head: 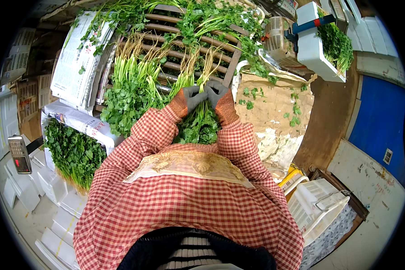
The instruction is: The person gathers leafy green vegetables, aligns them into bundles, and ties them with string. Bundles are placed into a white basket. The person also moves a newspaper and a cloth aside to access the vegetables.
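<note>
Both hands wear gloves, dark grey at the fingers and orange at the wrists. My left hand (191, 98) and my right hand (218, 95) meet at the stems of a small bunch of leafy herbs (202, 125), with its roots pointing away and its leaves towards me. The fingers of both pinch these stems. Left of my hands, rooted bunches of the same kind of herb (131, 84) lie side by side on a slatted metal rack (175, 42). More loose herbs (216, 23) are heaped at the far side of the rack.
Stacked newspapers (79, 60) lie at the left, above a paper-lined box (84, 123) of herbs. Right of the rack lies brown paper (270, 101) with leaf scraps. A white foam box (310, 50) with herbs stands at the upper right, a white plastic basket (314, 202) at the lower right.
</note>
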Demonstrator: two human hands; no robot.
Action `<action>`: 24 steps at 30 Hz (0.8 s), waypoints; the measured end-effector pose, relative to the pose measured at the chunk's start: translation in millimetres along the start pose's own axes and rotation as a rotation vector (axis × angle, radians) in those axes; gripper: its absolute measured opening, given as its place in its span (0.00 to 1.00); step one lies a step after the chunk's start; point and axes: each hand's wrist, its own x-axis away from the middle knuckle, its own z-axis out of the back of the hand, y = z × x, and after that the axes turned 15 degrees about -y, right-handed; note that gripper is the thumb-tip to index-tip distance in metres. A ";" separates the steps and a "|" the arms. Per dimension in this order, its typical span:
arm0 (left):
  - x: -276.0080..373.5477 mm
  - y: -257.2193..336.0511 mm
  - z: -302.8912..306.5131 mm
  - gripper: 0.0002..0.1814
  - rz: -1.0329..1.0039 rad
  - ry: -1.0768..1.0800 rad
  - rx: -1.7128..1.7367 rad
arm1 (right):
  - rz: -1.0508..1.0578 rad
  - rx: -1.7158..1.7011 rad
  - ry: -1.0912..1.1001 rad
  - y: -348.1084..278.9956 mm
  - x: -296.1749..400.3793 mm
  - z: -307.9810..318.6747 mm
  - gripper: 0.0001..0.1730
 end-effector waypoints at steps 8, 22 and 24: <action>-2.7 -34.5 52.8 0.09 -0.088 0.418 0.701 | -0.141 -0.714 0.178 24.1 -8.6 44.7 0.09; -33.9 -33.9 13.2 0.14 0.002 0.095 0.350 | -0.196 -0.553 -0.153 24.9 -20.0 36.6 0.14; -29.0 -19.2 12.4 0.14 -0.001 0.090 0.441 | -0.187 -0.239 -0.083 25.8 -23.6 39.4 0.16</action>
